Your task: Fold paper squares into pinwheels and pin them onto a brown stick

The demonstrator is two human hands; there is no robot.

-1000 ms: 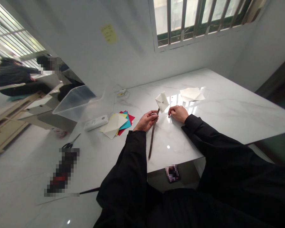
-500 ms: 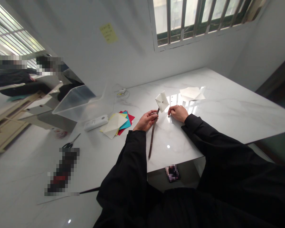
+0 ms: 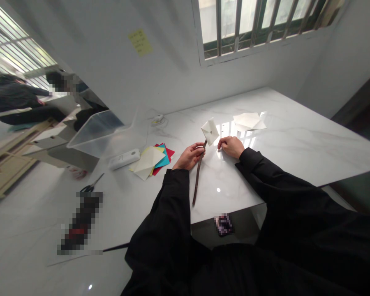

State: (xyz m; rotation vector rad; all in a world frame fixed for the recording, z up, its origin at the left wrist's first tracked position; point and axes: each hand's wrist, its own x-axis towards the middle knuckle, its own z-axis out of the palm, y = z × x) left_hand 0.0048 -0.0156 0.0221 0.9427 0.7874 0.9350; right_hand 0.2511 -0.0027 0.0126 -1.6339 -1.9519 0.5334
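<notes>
My left hand [image 3: 188, 157] is closed around the upper part of a thin dark brown stick [image 3: 197, 176]. At the stick's top end sits a white folded paper pinwheel [image 3: 210, 130], its face turned partly toward me, with a small dark spot at its centre. The stick slants down toward the table's front edge. To the right of the pinwheel, my right hand [image 3: 233, 146] rests on the tabletop with its fingers curled in, apart from the pinwheel; nothing shows in it. Beyond that hand lie white paper sheets [image 3: 249, 122].
Coloured paper sheets [image 3: 162, 159] lie left of my left hand, beside a white power strip [image 3: 125, 159] and a clear plastic bin [image 3: 101, 131]. Scissors [image 3: 92, 183] and a blurred dark item [image 3: 82, 224] are further left. A cable [image 3: 158, 119] lies by the wall. Two people sit at far left.
</notes>
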